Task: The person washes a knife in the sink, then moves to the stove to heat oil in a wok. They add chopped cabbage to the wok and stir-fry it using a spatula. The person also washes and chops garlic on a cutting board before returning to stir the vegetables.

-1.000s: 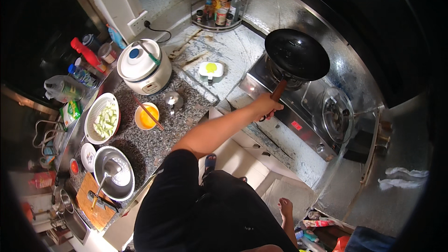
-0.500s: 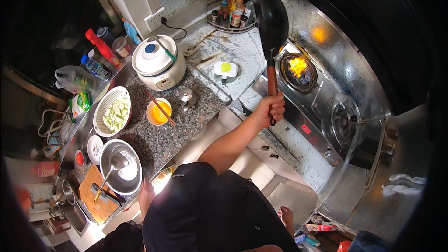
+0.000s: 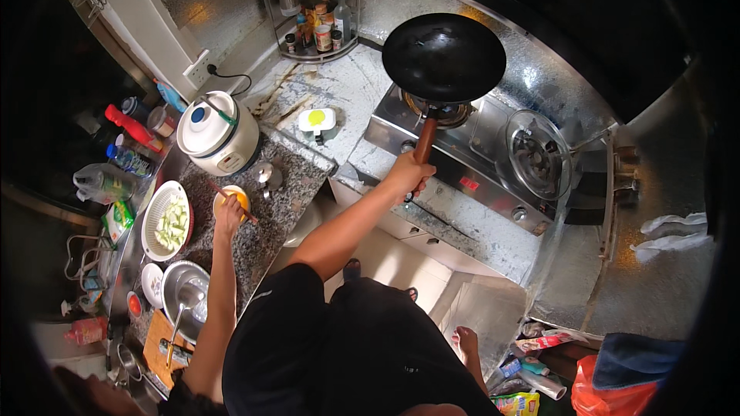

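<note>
My left hand (image 3: 412,176) grips the brown handle of a black wok (image 3: 443,54). The wok's dark, bare inside faces me, with its pan over the rear part of the left burner (image 3: 443,113); whether it rests there is unclear. Down by my right side hangs my right hand (image 3: 466,341), its fingers loosely bent and nothing visible in them. At the left, a co-worker's hand (image 3: 228,217) is at brown chopsticks (image 3: 252,219) over a bowl of beaten egg (image 3: 240,199).
A glass lid (image 3: 537,156) covers the right burner. Left counter: a white rice cooker (image 3: 218,132), a colander (image 3: 148,223) of cut pale-green vegetable, a metal bowl (image 3: 174,276) with a ladle, and a cutting board (image 3: 156,339). A spice rack (image 3: 312,19) stands in the corner.
The wok has swung down from upright in the air to over the left burner, hiding the flame. The co-worker's hand has moved from beside the metal bowl to the egg bowl.
</note>
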{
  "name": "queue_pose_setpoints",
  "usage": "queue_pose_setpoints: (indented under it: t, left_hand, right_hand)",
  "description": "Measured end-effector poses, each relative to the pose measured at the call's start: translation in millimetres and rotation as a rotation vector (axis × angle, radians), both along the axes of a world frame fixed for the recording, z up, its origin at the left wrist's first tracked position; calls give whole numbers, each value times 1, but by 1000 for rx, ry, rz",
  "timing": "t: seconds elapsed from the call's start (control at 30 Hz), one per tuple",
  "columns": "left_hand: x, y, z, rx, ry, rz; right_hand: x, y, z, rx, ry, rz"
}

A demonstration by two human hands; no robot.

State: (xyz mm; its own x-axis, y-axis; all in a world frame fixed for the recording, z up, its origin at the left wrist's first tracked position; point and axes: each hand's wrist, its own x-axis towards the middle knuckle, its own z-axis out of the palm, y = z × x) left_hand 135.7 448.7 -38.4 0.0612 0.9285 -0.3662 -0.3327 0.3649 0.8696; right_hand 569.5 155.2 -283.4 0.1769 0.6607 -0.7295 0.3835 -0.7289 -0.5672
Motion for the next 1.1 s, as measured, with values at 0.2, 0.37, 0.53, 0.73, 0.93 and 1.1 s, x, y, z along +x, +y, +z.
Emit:
queue_pose_setpoints:
  t: [0.2, 0.37, 0.53, 0.73, 0.93, 1.1]
  left_hand:
    - [15, 22, -10, -53, 99, -28]
    - [24, 29, -7, -56, 219, -11]
    - [29, 37, -13, -96, 183, 14]
    - [28, 29, -14, -145, 37, 27]
    - [27, -30, -59, 41, 93, 472]
    - [37, -164, -168, -145, 367, 581]
  right_hand:
    - [20, -24, -22, -43, 59, -4]
    - [30, -17, -23, -38, 45, 7]
    - [39, 5, -23, -34, 92, -67]
    - [31, 49, -11, -74, 122, 70]
    - [7, 116, -3, -62, 110, 322]
    - [-27, 173, -30, -34, 167, 599]
